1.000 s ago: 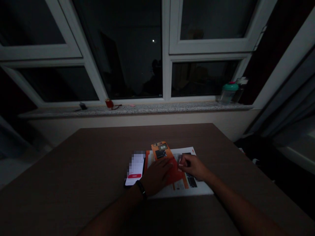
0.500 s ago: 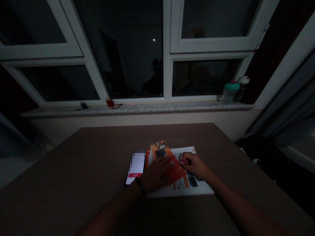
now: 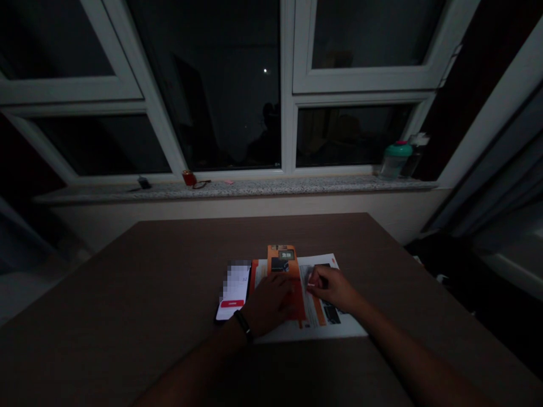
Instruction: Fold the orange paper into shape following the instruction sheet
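My left hand [image 3: 271, 299] lies with its fingers spread on a red and orange leaflet [image 3: 283, 264] and covers part of its red half. Under the leaflet is a larger white printed sheet or booklet [image 3: 350, 328] with dark pictures and orange blocks. My right hand [image 3: 335, 287] is closed in a pinch just right of the leaflet, over the white sheet. Something small and pale shows at its fingertips, too dim to name. To the left of my left hand lies a phone [image 3: 233, 288] with a lit screen and a red button.
The brown table [image 3: 127, 282] reaches to a wall below a stone windowsill [image 3: 263, 189]. On the sill stand a turquoise-lidded bottle [image 3: 396, 158], a small red jar [image 3: 189, 178] and a small dark bottle [image 3: 144, 182]. Dark curtains hang at the sides.
The leaflet has turned from a slant to nearly straight under my left hand. My right hand has shifted slightly left, still pinched. The phone has hardly moved in view.
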`<control>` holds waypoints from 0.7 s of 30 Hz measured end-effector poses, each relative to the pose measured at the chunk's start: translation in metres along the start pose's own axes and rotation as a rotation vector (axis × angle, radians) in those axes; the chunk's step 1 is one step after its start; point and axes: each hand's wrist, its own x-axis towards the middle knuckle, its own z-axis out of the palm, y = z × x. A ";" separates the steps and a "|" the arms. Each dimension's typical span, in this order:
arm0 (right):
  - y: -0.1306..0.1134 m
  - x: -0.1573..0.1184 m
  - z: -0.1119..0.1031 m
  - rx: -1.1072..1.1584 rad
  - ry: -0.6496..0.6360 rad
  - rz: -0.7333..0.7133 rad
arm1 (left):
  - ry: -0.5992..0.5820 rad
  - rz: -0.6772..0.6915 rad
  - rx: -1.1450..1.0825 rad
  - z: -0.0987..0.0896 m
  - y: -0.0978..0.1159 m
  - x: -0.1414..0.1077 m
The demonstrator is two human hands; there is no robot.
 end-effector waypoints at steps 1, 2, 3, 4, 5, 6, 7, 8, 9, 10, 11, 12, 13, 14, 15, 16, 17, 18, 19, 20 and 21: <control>-0.002 0.000 0.002 0.007 0.000 0.006 | 0.006 -0.004 0.002 0.000 0.002 0.000; -0.003 0.000 0.004 0.012 0.001 0.009 | 0.008 -0.004 0.004 0.000 0.003 0.000; -0.003 0.001 0.006 0.012 0.005 0.009 | 0.008 -0.002 0.006 0.000 0.004 0.000; -0.003 0.001 0.008 0.011 0.011 0.009 | 0.005 0.003 0.007 0.000 0.005 0.000; -0.003 0.002 0.010 0.008 0.021 0.009 | 0.000 0.010 0.006 0.001 0.006 0.000; -0.003 0.002 0.012 0.004 0.034 0.008 | -0.008 0.018 0.005 0.001 0.007 0.000; -0.002 0.003 0.013 -0.003 0.044 0.002 | -0.015 0.025 0.003 0.001 0.007 0.000; -0.002 0.004 0.014 -0.010 0.052 -0.007 | -0.021 0.029 0.002 0.001 0.007 0.000; -0.003 0.004 0.015 -0.020 0.055 -0.017 | -0.025 0.032 0.003 0.000 0.008 0.001; -0.004 0.005 0.015 -0.028 0.051 -0.024 | -0.028 0.031 0.004 0.000 0.008 0.001; -0.005 0.005 0.016 -0.034 0.041 -0.025 | -0.030 0.028 0.006 -0.001 0.009 0.001; -0.008 0.005 0.016 -0.035 0.023 -0.022 | -0.030 0.023 0.005 -0.001 0.010 0.001; -0.010 0.004 0.016 -0.031 -0.003 -0.017 | -0.031 0.021 0.002 -0.002 0.010 0.001; -0.013 0.003 0.016 -0.023 -0.034 -0.012 | -0.030 0.019 -0.003 -0.002 0.010 0.001; -0.015 0.001 0.016 -0.009 -0.077 -0.014 | -0.027 0.021 -0.010 -0.002 0.011 0.001; -0.017 -0.001 0.016 0.010 -0.126 -0.021 | -0.022 0.023 -0.017 -0.002 0.010 0.001; -0.018 -0.003 0.016 0.033 -0.177 -0.031 | -0.015 0.026 -0.023 -0.001 0.010 0.001; -0.018 -0.005 0.017 0.055 -0.225 -0.037 | -0.010 0.029 -0.029 -0.001 0.010 0.001; -0.018 -0.006 0.017 0.073 -0.265 -0.038 | -0.007 0.031 -0.035 -0.001 0.009 0.001; -0.017 -0.007 0.017 0.088 -0.297 -0.033 | -0.007 0.031 -0.038 0.000 0.009 0.001; -0.017 -0.008 0.018 0.093 -0.314 -0.025 | -0.007 0.031 -0.040 0.000 0.008 0.001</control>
